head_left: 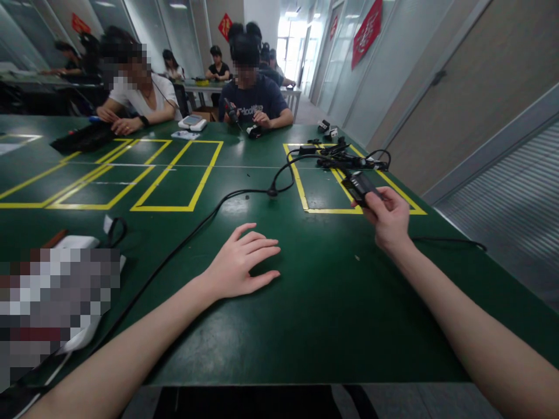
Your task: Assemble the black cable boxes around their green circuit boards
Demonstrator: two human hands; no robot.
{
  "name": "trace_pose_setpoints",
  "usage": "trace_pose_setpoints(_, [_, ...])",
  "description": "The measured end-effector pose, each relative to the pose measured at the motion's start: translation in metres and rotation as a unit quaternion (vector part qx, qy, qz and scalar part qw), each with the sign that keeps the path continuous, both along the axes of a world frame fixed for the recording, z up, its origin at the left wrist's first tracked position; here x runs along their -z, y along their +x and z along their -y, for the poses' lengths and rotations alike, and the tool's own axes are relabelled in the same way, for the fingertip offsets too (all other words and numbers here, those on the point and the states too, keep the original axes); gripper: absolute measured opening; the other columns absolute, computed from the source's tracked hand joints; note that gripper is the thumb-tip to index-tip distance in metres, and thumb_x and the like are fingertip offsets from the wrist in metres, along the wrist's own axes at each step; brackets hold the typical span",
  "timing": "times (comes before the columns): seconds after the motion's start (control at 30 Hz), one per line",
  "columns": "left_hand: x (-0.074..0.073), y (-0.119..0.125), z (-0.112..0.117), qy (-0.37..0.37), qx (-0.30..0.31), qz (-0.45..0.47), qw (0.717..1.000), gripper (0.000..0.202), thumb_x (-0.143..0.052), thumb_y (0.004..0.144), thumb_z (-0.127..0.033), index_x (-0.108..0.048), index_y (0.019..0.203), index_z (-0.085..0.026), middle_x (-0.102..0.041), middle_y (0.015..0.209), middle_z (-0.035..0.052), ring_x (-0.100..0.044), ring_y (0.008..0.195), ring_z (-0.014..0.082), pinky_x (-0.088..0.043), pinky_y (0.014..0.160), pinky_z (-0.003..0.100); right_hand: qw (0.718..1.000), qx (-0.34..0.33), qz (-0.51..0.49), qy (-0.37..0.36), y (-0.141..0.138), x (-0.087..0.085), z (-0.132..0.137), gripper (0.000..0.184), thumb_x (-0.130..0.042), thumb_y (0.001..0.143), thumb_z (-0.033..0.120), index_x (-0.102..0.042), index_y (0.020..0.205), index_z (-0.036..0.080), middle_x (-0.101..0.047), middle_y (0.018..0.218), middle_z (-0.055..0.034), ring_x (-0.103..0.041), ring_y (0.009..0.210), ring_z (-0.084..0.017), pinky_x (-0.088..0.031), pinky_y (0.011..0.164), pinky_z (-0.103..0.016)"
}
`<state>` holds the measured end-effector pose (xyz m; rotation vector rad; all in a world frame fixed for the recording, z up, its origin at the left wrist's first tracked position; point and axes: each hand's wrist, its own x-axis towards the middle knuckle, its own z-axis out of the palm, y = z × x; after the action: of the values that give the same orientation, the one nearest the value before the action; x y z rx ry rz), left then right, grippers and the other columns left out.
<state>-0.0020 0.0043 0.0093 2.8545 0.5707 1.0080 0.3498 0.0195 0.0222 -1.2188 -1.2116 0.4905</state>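
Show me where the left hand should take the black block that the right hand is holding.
Probably by the uncovered end of the black block, coming from the left: the right hand covers the opposite end, and this one juts toward the side where the left hand is.

White device (192, 123): well beyond the left hand (244, 262)
Yellow tape (161, 208): beyond and left of that hand
Pixelated object (61, 297): left of it
Red banner (367, 33): high beyond the right hand (386, 218)
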Motion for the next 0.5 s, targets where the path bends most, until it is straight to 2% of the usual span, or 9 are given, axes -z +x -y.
trace_pose_setpoints(0.07, [0.002,0.001,0.000,-0.026,0.008,-0.018,0.999,0.035,-0.069,0.097,-0.044,-0.073,0.123,-0.019,-0.079,0.122,0.0099,-0.072,0.109,0.0247,-0.042,0.120,0.056,0.997,0.052,-0.028,0.049,0.017,0.000,-0.006,0.045,-0.076,0.078,0.063,-0.049,0.086,0.028,-0.063,0.063,0.0016,-0.035,0.042,-0.011,-0.021,0.043,-0.026])
trace_pose_setpoints(0.13, [0.002,0.001,0.001,-0.047,0.022,-0.029,0.998,0.040,-0.071,0.096,-0.048,-0.073,0.122,-0.019,-0.079,0.121,0.0100,-0.072,0.109,0.0251,-0.041,0.121,0.055,0.990,0.100,-0.038,0.087,0.035,-0.001,-0.010,0.042,-0.078,0.078,0.058,-0.049,0.086,0.028,-0.063,0.063,-0.0002,-0.041,0.045,-0.012,-0.021,0.044,-0.028])
trace_pose_setpoints(0.2, [0.001,0.001,0.001,-0.063,0.032,-0.034,0.997,0.042,-0.073,0.094,-0.050,-0.074,0.120,-0.018,-0.080,0.120,0.0098,-0.072,0.109,0.0252,-0.040,0.121,0.055,0.982,0.147,-0.022,0.113,0.051,-0.001,-0.011,0.037,-0.078,0.079,0.051,-0.051,0.085,0.028,-0.062,0.066,-0.0013,-0.045,0.048,-0.013,-0.027,0.047,-0.029])
trace_pose_setpoints(0.27, [0.002,0.001,0.001,-0.075,0.036,-0.037,0.996,0.041,-0.074,0.093,-0.050,-0.074,0.119,-0.018,-0.080,0.118,0.0095,-0.072,0.108,0.0249,-0.040,0.121,0.054,0.975,0.191,0.026,0.114,0.063,0.000,-0.010,0.031,-0.077,0.080,0.046,-0.053,0.086,0.027,-0.062,0.072,-0.0034,-0.054,0.057,-0.016,-0.038,0.054,-0.030])
trace_pose_setpoints(0.37, [0.004,0.000,0.000,-0.092,0.037,-0.053,0.994,0.041,-0.074,0.093,-0.050,-0.075,0.118,-0.018,-0.081,0.115,0.0079,-0.072,0.106,0.0237,-0.041,0.120,0.053,0.942,0.292,0.160,0.047,0.075,0.004,-0.005,0.025,-0.074,0.081,0.041,-0.057,0.090,0.025,-0.068,0.090,-0.0095,-0.067,0.082,-0.026,-0.050,0.074,-0.038])
trace_pose_setpoints(0.43, [0.005,0.000,0.000,-0.103,0.037,-0.069,0.992,0.042,-0.075,0.092,-0.051,-0.075,0.119,-0.019,-0.081,0.115,0.0069,-0.072,0.106,0.0235,-0.041,0.120,0.052,0.904,0.351,0.242,-0.037,0.080,0.007,-0.003,0.025,-0.071,0.081,0.040,-0.059,0.095,0.023,-0.071,0.101,-0.0134,-0.068,0.097,-0.033,-0.051,0.084,-0.044])
trace_pose_setpoints(0.5, [0.006,0.000,0.000,-0.111,0.038,-0.080,0.990,0.042,-0.075,0.092,-0.052,-0.075,0.119,-0.020,-0.081,0.115,0.0066,-0.072,0.106,0.0239,-0.040,0.120,0.052,0.872,0.369,0.293,-0.132,0.082,0.010,-0.003,0.028,-0.068,0.082,0.041,-0.062,0.102,0.021,-0.073,0.108,-0.0167,-0.068,0.105,-0.037,-0.051,0.090,-0.048])
